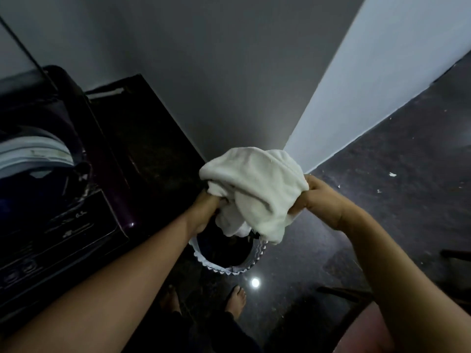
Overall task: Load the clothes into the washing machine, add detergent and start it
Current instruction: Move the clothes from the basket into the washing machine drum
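Fingers bunch white cloth above basket rim (washer left).

A dim home laundry corner: a dark top-loading washing machine against plain grey walls, a laundry basket on the polished dark stone floor.

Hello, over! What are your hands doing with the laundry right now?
Both hands, left and right, gripping white cloth above basket. Washer open, to the left. Nothing blocking.
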A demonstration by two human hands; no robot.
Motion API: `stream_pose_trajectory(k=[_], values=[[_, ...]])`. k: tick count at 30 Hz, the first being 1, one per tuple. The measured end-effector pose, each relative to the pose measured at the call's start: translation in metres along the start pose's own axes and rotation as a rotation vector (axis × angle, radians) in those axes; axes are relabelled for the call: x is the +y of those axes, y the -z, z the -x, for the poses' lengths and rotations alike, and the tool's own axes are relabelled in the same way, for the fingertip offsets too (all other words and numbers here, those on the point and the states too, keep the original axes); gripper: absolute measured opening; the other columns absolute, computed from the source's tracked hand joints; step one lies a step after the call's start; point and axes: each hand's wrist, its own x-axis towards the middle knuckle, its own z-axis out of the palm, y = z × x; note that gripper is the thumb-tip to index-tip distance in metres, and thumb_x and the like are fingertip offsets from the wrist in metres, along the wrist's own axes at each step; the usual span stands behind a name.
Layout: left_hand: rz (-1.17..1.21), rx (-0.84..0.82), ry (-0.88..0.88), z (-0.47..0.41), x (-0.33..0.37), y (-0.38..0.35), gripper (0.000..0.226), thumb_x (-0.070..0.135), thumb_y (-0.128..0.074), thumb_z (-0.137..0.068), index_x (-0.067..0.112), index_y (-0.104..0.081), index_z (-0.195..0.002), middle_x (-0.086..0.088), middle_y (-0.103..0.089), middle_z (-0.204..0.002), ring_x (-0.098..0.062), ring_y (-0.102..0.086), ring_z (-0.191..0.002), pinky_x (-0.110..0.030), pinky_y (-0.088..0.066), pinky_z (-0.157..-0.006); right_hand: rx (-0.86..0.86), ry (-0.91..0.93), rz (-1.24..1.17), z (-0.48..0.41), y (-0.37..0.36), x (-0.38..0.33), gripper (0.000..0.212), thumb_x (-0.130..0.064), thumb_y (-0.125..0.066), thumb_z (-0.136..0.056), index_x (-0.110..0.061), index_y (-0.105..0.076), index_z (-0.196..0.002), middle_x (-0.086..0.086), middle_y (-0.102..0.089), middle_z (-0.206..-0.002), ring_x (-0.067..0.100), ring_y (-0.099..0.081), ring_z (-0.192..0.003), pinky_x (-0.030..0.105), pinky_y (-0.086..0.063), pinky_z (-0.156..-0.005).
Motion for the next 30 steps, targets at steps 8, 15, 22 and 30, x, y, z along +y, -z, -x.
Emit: stream_pose_trajectory(k=[8,15,22,30], values=[[-0.016,-0.044,-0.228,0.041,0.07,-0.01,0.043,0.034,-0.057,-0.094,0.0,-0.063,-0.121,-0.019,-0.07,-0.113,-0.031,-0.068,-0.1,-0.039,-0.056,-0.08,0.142,-0.013,0.438,0.0,0.001,0.013,0.038,-0.006,-0.078,-0.068,-0.015,-0.07,-0.104,0.004,-0.072,-0.101,0.023,-0.067,-0.095,0.045,-0.058,-0.085],[-0.037,-0.062,-0.419,0.082,0.129,-0.005,0.034,0.029,-0.055,-0.099,0.006,-0.065,-0.122,-0.019,-0.069,-0.121,-0.035,-0.064,-0.116,-0.051,-0.05,-0.1,0.035,0.105,0.578,0.007,-0.006,-0.01,0.041,-0.023,-0.086,-0.073,-0.022,-0.071,-0.111,-0.004,-0.069,-0.112,0.012,-0.064,-0.105,0.03,-0.054,-0.091],[-0.046,-0.082,-0.586,0.127,0.194,-0.008,0.019,0.033,-0.055,-0.097,0.023,-0.071,-0.095,-0.002,-0.073,-0.089,-0.019,-0.066,-0.088,-0.04,-0.046,-0.083,0.059,0.246,0.574,0.005,-0.013,-0.029,0.044,-0.043,-0.084,-0.074,-0.012,-0.072,-0.104,0.005,-0.073,-0.102,0.016,-0.066,-0.099,0.025,-0.054,-0.085],[0.058,-0.123,-0.647,0.164,0.259,-0.007,0.029,0.041,-0.061,-0.088,0.021,-0.071,-0.107,-0.007,-0.072,-0.109,-0.027,-0.066,-0.107,-0.046,-0.051,-0.098,0.166,0.203,0.116,-0.019,-0.044,-0.052,0.065,-0.041,-0.085,-0.075,-0.027,-0.055,-0.131,-0.007,-0.055,-0.133,0.013,-0.053,-0.121,0.034,-0.047,-0.104]])
